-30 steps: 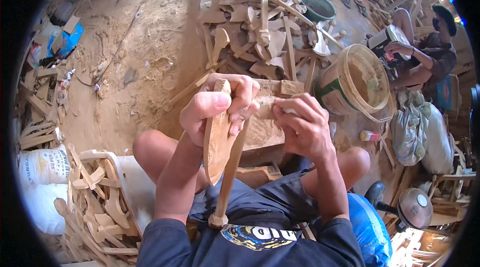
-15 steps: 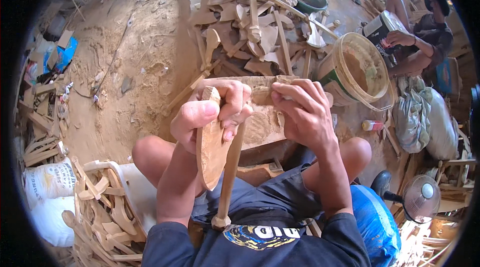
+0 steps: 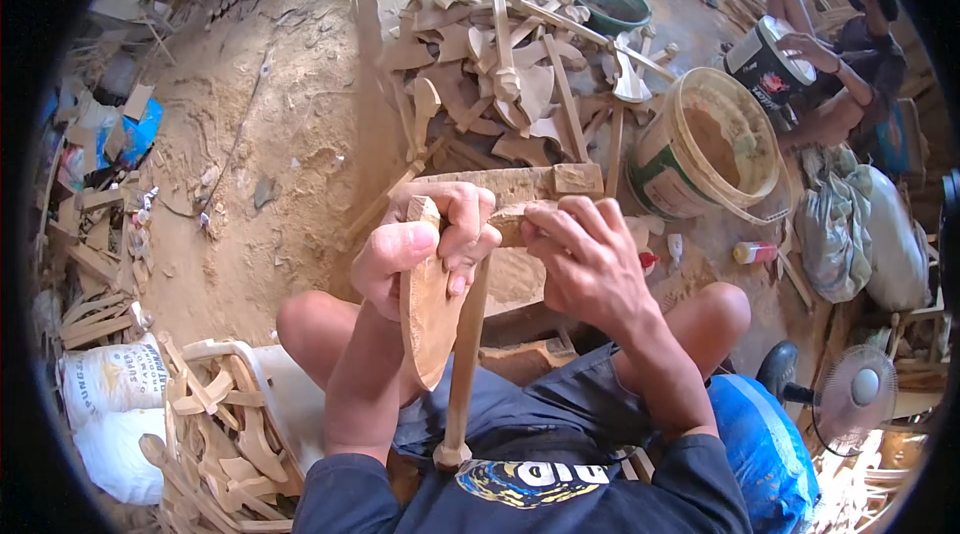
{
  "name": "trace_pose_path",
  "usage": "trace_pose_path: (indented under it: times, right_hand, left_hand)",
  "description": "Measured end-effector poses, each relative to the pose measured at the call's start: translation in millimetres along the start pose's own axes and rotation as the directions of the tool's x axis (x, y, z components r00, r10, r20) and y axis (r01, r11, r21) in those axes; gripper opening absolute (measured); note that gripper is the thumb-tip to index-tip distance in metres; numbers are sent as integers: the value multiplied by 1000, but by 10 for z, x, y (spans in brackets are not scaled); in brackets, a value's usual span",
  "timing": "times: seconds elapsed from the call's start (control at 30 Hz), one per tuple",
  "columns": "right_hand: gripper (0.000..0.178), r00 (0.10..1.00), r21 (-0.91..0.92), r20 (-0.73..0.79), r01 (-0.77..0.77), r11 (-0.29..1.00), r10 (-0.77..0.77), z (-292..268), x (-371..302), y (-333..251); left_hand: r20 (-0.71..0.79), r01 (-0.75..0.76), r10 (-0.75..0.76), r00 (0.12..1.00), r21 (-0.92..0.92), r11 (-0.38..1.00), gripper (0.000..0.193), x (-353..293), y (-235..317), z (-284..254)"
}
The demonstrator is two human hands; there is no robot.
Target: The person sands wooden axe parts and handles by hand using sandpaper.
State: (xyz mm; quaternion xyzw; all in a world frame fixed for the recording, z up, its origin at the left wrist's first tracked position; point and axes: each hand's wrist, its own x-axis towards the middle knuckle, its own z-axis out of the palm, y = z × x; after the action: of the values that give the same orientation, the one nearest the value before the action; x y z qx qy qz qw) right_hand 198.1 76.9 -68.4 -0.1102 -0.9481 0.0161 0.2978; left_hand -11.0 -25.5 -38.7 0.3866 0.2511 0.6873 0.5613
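In front of my lap, my left hand (image 3: pixel 425 244) is wrapped round a carved wooden axe (image 3: pixel 430 319) near the top. Its pale, flat blade tilts toward me. The handle (image 3: pixel 465 364) slopes down to my shirt and ends in a knob. Close beside it on the right, my right hand (image 3: pixel 590 254) is closed, with fingertips pinched at a short brown piece (image 3: pixel 510 226) between the two hands. Whether that piece is part of the axe or separate, I cannot tell. Behind both hands lies a wooden board (image 3: pixel 480 181) with a small block (image 3: pixel 578 179) on its right end.
Beyond the board is a heap of wooden pieces (image 3: pixel 450 84). A dusty bucket (image 3: pixel 670 189) stands to its right, a green basin (image 3: pixel 610 4) behind. Carved pieces fill a white container (image 3: pixel 280 389) at lower left. A fan (image 3: pixel 855 389) and a seated co-worker (image 3: pixel 865 54) are right.
My right hand has moved left and slightly down, nearer my left hand, uncovering the small block. My left hand keeps its hold on the axe. The co-worker's dark bucket has tilted.
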Motion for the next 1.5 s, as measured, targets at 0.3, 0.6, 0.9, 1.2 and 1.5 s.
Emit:
trace_pose_path:
  times: [0.3,0.6,0.9,1.2,1.5]
  right_hand:
    - [23,993,382,85,-105,918,79,59,-164,-102]
    - [16,893,675,33,-351,649,448,-49,-25,-80]
    - [43,684,705,636,-703,91,358,174,-162,-436]
    - [35,695,739,647,-673,-33,315,30,-149,-517]
    - [35,754,857,367,-502,118,545,210,-173,-330]
  left_hand:
    - [0,-59,60,998,-90,994,38,4,40,-230]
    - [-274,-105,95,957,-22,994,34,74,400,-648]
    - [-207,-479,450,869,-119,870,36,98,586,-783]
    - [14,-635,667,745,-291,715,39,64,641,-722]
    - [-375,-108,370,850,564,819,42,24,-246,-917]
